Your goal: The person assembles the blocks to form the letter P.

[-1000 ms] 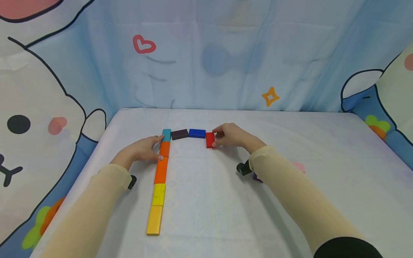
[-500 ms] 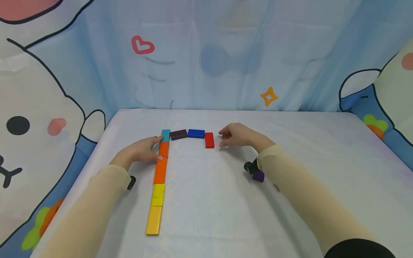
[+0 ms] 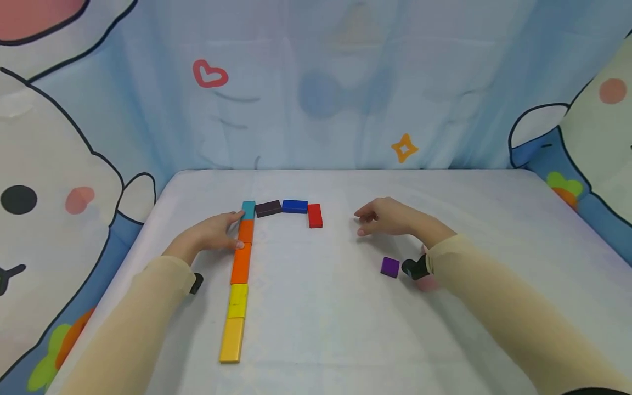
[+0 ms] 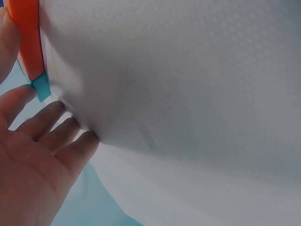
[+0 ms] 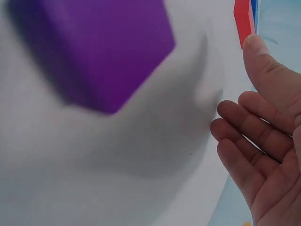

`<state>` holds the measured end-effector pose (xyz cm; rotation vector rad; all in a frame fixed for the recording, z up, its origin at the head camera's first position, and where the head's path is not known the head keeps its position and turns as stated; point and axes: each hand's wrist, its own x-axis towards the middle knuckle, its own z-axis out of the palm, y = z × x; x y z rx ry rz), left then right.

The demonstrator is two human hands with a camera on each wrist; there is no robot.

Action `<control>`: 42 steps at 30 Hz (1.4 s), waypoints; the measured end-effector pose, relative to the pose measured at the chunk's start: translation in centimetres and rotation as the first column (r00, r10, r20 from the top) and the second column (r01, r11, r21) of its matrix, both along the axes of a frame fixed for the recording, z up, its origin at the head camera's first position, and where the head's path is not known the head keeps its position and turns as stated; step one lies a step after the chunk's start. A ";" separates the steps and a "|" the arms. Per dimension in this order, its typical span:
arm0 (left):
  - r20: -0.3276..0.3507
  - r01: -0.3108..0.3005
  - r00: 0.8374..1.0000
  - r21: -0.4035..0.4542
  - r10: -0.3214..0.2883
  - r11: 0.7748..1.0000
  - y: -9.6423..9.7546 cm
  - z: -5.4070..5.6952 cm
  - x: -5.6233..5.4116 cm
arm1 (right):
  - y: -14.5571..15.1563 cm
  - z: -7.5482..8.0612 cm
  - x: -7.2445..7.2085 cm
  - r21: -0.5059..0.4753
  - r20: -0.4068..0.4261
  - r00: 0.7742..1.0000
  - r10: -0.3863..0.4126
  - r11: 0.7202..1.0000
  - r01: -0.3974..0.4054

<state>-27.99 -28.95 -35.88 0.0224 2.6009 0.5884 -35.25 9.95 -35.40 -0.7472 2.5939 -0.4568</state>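
My left hand (image 3: 209, 236) rests beside a column of blocks, its index fingertip at the teal block (image 3: 248, 210) and its thumb at the joint of the upper orange block (image 3: 246, 230) and the lower orange block (image 3: 241, 265). Its fingers look extended in the left wrist view. Below lie a yellow block (image 3: 238, 300) and a golden block (image 3: 231, 340). Rightward from the teal one run a dark block (image 3: 268, 208), a blue block (image 3: 294, 206) and a red block (image 3: 315, 216) set lengthwise. Holding nothing, my right hand (image 3: 390, 218) hovers right of the red block, fingers loosely bent.
A purple block (image 3: 390, 267) lies below my right hand and looms large in the right wrist view. Something pink (image 3: 427, 283) is mostly hidden behind the right wrist camera (image 3: 416, 267). A printed curtain (image 3: 345, 131) hangs behind the white-covered table (image 3: 316, 329).
My right hand has released the red block and moved away to the right, uncovering the purple block. The left hand stays at the column. The head view has shifted slightly.
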 end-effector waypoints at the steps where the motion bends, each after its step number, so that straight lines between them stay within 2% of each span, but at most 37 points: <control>1: -0.002 0.004 1.000 -0.001 -0.004 1.000 0.0 0.0 0.0 | 0.5 0.0 0.4 -0.003 -0.002 1.000 0.001 1.000 -0.001; 11: 0.000 0.020 1.000 -0.005 -0.020 1.000 -0.2 0.0 0.0 | 4.2 -0.1 5.5 -0.042 0.003 1.000 -0.029 0.999 0.029; 16: -0.001 0.023 1.000 -0.013 -0.023 1.000 -0.3 0.1 0.2 | 5.1 -0.4 7.6 -0.044 -0.061 0.998 -0.024 0.999 0.021; 22: -0.001 0.027 1.000 -0.017 -0.028 0.999 -0.1 0.0 0.2 | 5.8 -0.6 9.3 -0.061 -0.134 0.990 -0.050 0.997 0.042; 28: 0.009 0.025 1.000 -0.019 -0.024 1.000 0.0 -0.1 0.1 | 5.8 -1.2 10.1 -0.056 -0.204 0.976 -0.070 0.997 0.060; 37: 0.009 0.025 1.000 -0.013 -0.025 1.000 0.0 0.1 0.2 | 6.0 -0.9 10.3 -0.033 -0.152 0.976 -0.159 0.987 0.156; 42: 0.006 0.023 1.000 -0.012 -0.023 1.000 -0.1 0.1 0.1 | 6.2 -0.9 10.1 -0.054 -0.140 0.976 -0.168 0.985 0.161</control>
